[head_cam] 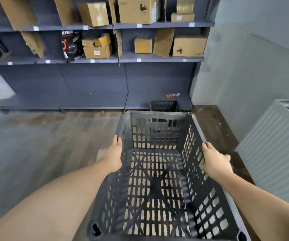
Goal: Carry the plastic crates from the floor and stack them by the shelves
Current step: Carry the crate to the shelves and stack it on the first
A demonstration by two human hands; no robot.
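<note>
The left hand grips the left rim of a dark slatted plastic crate, and the right hand clasps the right rim, holding it above the wooden floor. A second crate sits on the floor against the grey shelves, near their right end. Cardboard boxes fill the upper shelves; a black carton bears Chinese characters, too blurred to read. White shelf-edge labels are illegible.

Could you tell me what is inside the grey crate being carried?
The crate looks empty: only its slotted bottom shows, with the floor visible through the holes. The left hand and right hand hold its side rims. Its near inner wall is out of view.
</note>
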